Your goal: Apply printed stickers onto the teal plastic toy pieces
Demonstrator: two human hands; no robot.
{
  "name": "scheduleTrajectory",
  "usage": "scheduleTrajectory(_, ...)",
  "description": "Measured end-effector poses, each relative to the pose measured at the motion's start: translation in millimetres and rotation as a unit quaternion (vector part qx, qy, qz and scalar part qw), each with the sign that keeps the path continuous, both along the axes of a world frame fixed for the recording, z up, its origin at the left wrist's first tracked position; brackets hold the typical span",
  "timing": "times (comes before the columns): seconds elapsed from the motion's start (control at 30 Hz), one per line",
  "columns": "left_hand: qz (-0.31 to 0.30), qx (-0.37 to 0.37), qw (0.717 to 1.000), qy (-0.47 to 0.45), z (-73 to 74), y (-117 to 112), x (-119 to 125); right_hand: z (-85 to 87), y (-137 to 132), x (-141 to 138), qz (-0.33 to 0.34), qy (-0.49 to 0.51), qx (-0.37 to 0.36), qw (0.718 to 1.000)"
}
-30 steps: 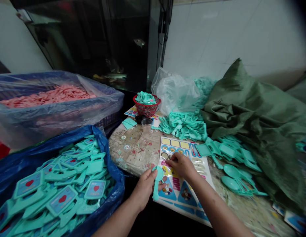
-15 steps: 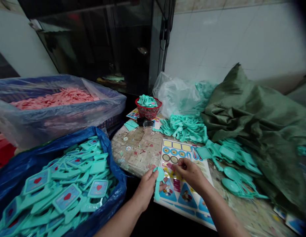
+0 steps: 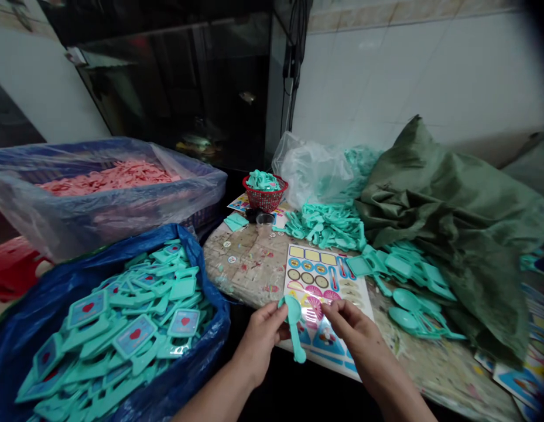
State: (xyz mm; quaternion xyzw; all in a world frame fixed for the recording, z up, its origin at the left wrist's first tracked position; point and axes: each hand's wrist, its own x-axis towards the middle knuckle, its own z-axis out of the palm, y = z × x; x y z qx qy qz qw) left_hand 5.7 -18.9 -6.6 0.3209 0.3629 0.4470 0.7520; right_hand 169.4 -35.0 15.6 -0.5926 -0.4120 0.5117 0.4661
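Observation:
My left hand (image 3: 259,339) grips a teal plastic toy piece with a round head and a handle (image 3: 293,324), held over the near edge of a colourful sticker sheet (image 3: 323,275). My right hand (image 3: 349,321) sits just right of it with fingertips pinched together near the piece's round head; what they pinch is too small to make out. The sticker sheet lies flat on the worn table (image 3: 249,264).
A blue bag of teal pieces with heart stickers (image 3: 117,328) stands at the left, a clear-lined bin of pink pieces (image 3: 109,176) behind it. A red basket (image 3: 265,196), a teal pile (image 3: 327,225), loose teal spoons (image 3: 412,308), a clear bag (image 3: 315,167) and green sacking (image 3: 451,217) crowd the table.
My right hand has drawn back from the upper part of the sticker sheet toward the teal piece. My left hand has tilted the piece so its handle points down and right.

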Motion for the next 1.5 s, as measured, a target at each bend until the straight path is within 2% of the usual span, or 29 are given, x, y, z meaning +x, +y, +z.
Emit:
scheduleTrajectory(0.17,-0.020,0.022,0.999,-0.014,13.7,-16.7,-2.1,3.3,-18.1,-12.1,-0.043,0.007,0.024,0.999)
scheduleTrajectory(0.43,-0.051,0.044,0.998,0.002,25.3,-36.2,-1.5,-0.3,-31.4,-16.9,-0.035,-0.040,0.049,0.997)
scheduleTrajectory(1.2,-0.058,0.041,0.997,-0.012,30.8,-42.8,-4.2,10.1,-38.9,-23.2,-0.028,-0.115,0.065,0.991)
scheduleTrajectory(1.5,-0.064,0.040,0.997,-0.005,31.4,-42.9,-5.5,7.4,-42.0,-25.8,-0.039,-0.148,0.071,0.986)
